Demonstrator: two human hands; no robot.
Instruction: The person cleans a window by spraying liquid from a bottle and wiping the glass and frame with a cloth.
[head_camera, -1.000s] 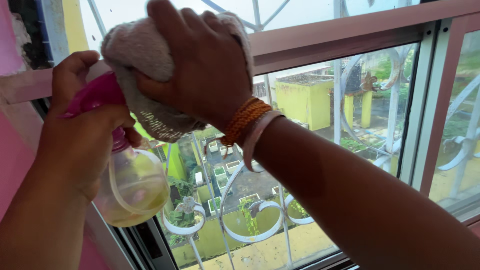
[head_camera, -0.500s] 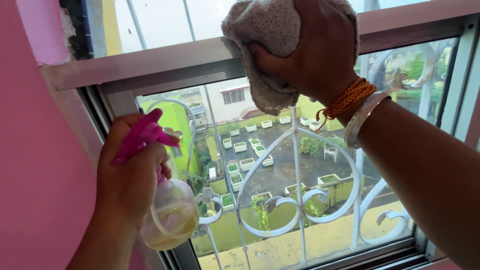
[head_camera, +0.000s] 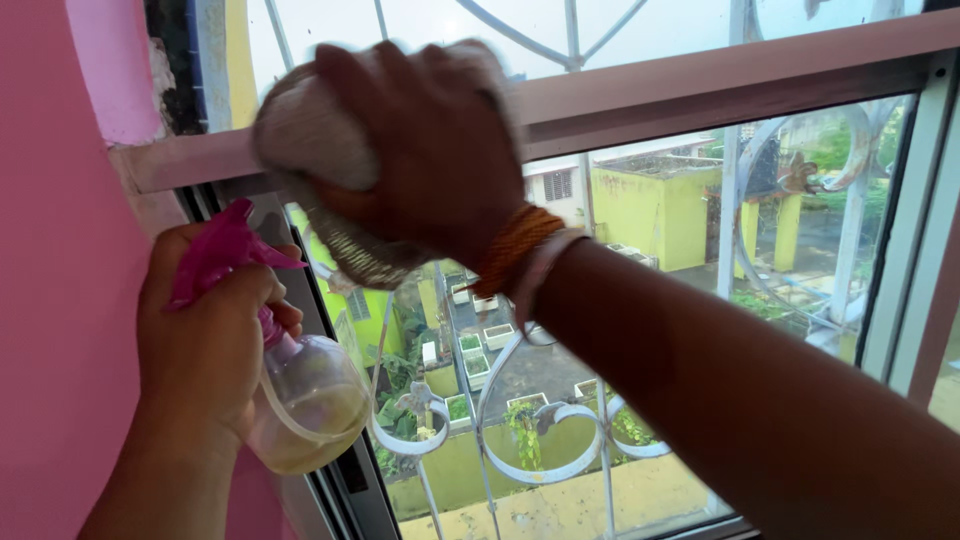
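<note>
Pressing a bunched grey-beige cloth (head_camera: 330, 160) flat against the window glass (head_camera: 660, 300), the right hand (head_camera: 420, 150) sits high in the scene, just under the horizontal frame rail (head_camera: 700, 95) that divides the upper pane from the lower one. Its fingers are spread and curled over the cloth, so the wad is trapped between palm and pane rather than pinched by the fingertips; that grip seems suited to bearing down on the glass with the whole hand. The hand and cloth are blurred. Orange thread bands (head_camera: 515, 245) and a pale bangle (head_camera: 545, 280) circle the wrist, and the forearm runs down to the near right corner. Lower and to the left, the left hand (head_camera: 205, 340) is wrapped closed around the neck of a spray bottle (head_camera: 300, 410), fingers folded about the pink trigger head (head_camera: 225, 255). The bottle's clear round body hangs below the fist, holding a yellowish liquid at the bottom, with a thin tube curving through it. It is held upright and close to the left edge of the window, beside the pink wall (head_camera: 60, 300), which probably keeps the nozzle near the glass while staying out from under the cloth. Whether a finger is squeezing the trigger I cannot tell. Beyond the pane a white curled metal grille (head_camera: 520, 420) stands outside, with yellow buildings (head_camera: 655, 200) and potted plants far below.
</note>
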